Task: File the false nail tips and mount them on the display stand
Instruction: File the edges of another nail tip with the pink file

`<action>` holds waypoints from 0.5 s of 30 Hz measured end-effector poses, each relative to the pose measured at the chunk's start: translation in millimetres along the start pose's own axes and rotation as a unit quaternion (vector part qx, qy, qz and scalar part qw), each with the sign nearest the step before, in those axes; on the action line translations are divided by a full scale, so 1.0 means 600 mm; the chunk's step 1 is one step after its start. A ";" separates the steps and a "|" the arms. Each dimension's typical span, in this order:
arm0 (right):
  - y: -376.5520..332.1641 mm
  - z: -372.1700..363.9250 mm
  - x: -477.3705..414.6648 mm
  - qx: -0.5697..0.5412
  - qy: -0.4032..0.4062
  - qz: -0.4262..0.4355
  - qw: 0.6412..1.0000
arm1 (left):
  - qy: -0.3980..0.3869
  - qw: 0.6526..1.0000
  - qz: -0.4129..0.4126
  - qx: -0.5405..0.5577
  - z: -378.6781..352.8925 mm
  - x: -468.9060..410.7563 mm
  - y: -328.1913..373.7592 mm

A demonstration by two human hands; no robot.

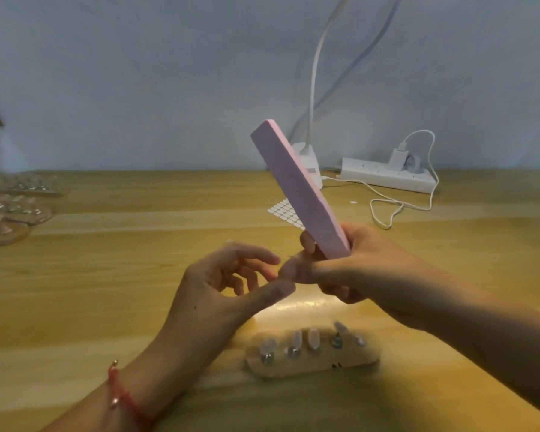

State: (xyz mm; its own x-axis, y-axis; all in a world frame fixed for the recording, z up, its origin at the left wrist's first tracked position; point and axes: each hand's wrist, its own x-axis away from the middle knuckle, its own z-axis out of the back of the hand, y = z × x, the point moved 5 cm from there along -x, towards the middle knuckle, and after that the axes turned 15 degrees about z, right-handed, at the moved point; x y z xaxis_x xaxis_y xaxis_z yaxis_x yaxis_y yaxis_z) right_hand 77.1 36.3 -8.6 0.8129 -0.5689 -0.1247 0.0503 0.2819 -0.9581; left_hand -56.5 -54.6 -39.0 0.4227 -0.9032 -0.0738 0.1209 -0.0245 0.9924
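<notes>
Above the wooden stand (365,358), right fingers (307,243) grip a long pink file block (293,185); left fingers (256,253) loosely spread

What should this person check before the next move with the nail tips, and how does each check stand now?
1. Firm grip of right hand on pink file: ok.
2. Pinched nail tip in left hand: cannot tell, blurred.
3. Flat display stand on table, near hands: ok.
4. Free peg on stand: ok, rightmost looks bare.
5. Reachable sticker sheet behind file: ok.
</notes>
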 end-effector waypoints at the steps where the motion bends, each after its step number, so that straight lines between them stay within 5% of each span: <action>1: 0.003 0.001 -0.001 0.008 -0.002 -0.007 1.000 | 0.009 0.999 -0.017 -0.028 0.000 0.002 0.004; 9: 0.002 0.017 -0.002 0.004 0.007 -0.001 1.000 | 0.038 0.999 -0.008 -0.004 0.003 -0.001 -0.002; 15: -0.017 0.032 0.009 0.187 0.005 0.165 0.968 | 0.022 0.997 0.047 0.054 0.007 -0.010 -0.010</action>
State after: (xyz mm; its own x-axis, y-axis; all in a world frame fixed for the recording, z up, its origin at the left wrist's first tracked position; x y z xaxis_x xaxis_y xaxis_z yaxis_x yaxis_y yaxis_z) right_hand 92.3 45.1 5.5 0.8150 -0.4068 -0.4127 -0.0033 0.7089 -0.7053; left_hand -63.5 -51.0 -43.9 0.4672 -0.8840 0.0173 -0.0167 0.0108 0.9998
